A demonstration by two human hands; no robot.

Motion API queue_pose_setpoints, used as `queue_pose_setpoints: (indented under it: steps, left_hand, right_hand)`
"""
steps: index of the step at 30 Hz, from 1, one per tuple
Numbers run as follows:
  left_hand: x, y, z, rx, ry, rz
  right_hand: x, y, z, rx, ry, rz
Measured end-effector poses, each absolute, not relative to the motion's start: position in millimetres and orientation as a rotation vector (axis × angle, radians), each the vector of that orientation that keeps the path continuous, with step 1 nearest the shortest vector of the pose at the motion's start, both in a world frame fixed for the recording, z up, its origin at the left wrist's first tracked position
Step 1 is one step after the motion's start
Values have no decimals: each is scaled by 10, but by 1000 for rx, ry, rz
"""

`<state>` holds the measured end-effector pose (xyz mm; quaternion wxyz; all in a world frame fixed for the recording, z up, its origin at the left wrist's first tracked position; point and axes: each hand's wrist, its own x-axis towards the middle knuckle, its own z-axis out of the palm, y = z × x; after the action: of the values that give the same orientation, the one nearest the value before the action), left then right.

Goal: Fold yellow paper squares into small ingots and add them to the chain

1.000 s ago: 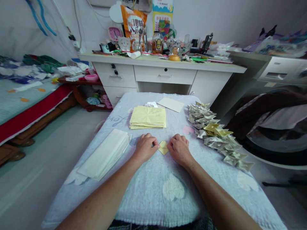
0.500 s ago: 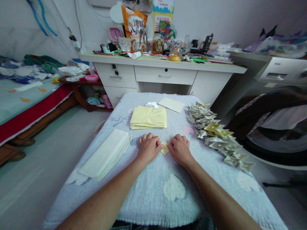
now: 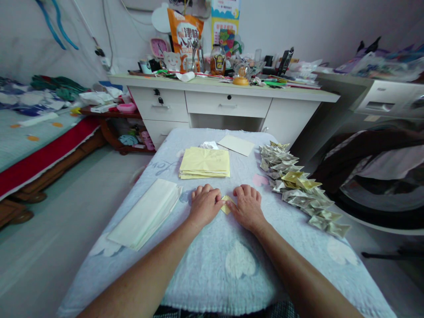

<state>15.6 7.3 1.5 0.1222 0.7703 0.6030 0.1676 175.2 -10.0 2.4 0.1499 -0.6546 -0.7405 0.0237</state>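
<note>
Org bag [image 3: 184, 36], jar [image 3: 217, 61] on wht desk [image 3: 207, 100]

Cloth-covered counter [image 3: 205, 269] here, pale blue with whitish patches, and a little folded yellow paper [image 3: 225, 210] lying mid-cloth. Past that there's a stack of yellow sheets [image 3: 204, 161], then a crumpled white scrap [image 3: 209, 145] and a pale card [image 3: 236, 145]. Long whitish folded sheets [image 3: 145, 214] on the left, a whole crowd of folded paper pieces [image 3: 301, 191], mostly greyish, some gold, down the right.

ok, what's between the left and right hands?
A small yellow paper on the patterned cloth, between left hand and right hand; head view shows it.
</note>
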Motion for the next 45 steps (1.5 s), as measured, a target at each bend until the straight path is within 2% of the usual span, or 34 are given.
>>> queue_pose_setpoints:
  steps: [20,31,36,45]
  left_hand:
    - [78,114,95,2145,1706,377]
    - [67,83,60,2196,1668,468]
    - [85,84,58,2221,1485,600]
    - [116,106,89,1830,1148,835]
  right_hand:
    - [1885,-97,27,-1870,-2157,174]
    - [1901,-127,57,-1671,-2197,201]
    - [1842,-121,74,-1629,-2197,280]
    - [1845,-114,89,-1413,-2039,520]
